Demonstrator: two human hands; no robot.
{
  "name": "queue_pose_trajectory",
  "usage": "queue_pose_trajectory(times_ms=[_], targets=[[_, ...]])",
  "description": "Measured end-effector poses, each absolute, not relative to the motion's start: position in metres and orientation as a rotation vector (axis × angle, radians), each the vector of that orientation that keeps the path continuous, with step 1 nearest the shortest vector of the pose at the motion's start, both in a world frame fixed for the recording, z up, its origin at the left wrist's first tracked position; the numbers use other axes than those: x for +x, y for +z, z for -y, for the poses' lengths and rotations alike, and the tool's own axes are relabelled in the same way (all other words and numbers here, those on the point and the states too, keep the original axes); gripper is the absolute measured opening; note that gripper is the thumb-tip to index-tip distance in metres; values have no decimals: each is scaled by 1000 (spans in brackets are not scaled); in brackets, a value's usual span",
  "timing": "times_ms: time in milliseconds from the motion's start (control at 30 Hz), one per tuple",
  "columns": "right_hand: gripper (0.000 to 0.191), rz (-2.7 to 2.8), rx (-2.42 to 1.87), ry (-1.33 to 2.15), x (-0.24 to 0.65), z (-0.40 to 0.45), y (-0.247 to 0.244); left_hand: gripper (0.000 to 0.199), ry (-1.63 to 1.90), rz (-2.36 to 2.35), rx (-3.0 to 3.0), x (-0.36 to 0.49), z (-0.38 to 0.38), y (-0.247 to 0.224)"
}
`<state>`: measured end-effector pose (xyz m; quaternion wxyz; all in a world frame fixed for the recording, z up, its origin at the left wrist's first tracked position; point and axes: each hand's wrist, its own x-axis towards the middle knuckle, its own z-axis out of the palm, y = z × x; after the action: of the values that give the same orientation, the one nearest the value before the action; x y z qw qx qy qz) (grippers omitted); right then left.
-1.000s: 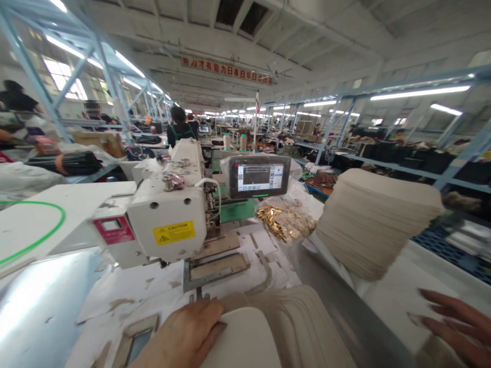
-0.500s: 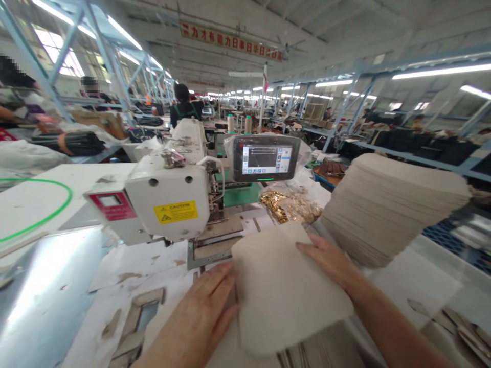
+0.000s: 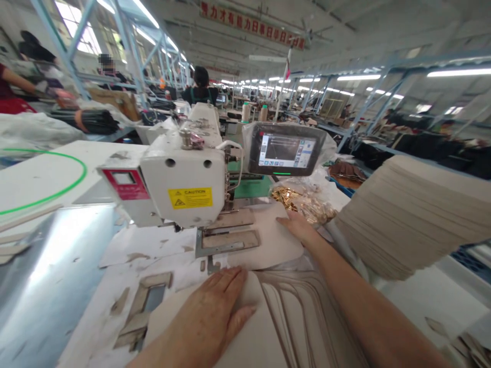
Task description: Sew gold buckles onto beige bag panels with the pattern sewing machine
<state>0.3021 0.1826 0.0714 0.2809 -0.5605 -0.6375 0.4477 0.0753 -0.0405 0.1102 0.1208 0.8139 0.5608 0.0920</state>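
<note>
A beige panel (image 3: 274, 243) lies partly under the metal clamp frame (image 3: 230, 241) of a white sewing machine (image 3: 184, 179). My right hand (image 3: 297, 227) is on the panel's right edge; thumb and fingers seem closed on it, with the lower fingers hidden. My left hand (image 3: 215, 301) rests flat, fingers extended and thumb apart, on a fanned-out pile of beige panels (image 3: 284, 312) nearest me. The pile's left part is covered by that hand and forearm.
A tall stack of beige pieces (image 3: 414, 214) stands at the right. Behind the panel are a bag of gold metal parts (image 3: 303, 202) and a lit control screen (image 3: 284, 151). A cardboard frame (image 3: 143, 306) lies at left. A person (image 3: 200, 87) sits beyond the machine.
The beige panel has moved forward and under the clamp frame with my right hand, uncovering the fanned pile. My left hand has shifted slightly right. The camera view has turned somewhat left.
</note>
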Motion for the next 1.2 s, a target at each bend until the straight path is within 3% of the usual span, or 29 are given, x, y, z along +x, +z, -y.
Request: queue_pose_trajectory(times_ms=[367, 567, 767, 933, 1033, 1200], targets=[[27, 1996, -1452, 1048, 236, -182, 69, 70, 280, -1972, 2331, 79, 47, 77], [30, 1987, -1373, 1183, 240, -184, 68, 74, 274, -2072, 2274, 85, 48, 74], [25, 2048, -1378, 1109, 238, -181, 73, 67, 171, -2058, 2206, 88, 46, 90], [33, 2209, -1423, 679, 246, -179, 76, 50, 207, -1949, 2141, 75, 37, 104], [47, 2233, -1279, 518, 272, -167, 76, 46, 213, -1898, 2155, 70, 32, 105], [36, 2483, -942, 561, 322, -111, 83, 42, 190, -1878, 2158, 69, 28, 106]])
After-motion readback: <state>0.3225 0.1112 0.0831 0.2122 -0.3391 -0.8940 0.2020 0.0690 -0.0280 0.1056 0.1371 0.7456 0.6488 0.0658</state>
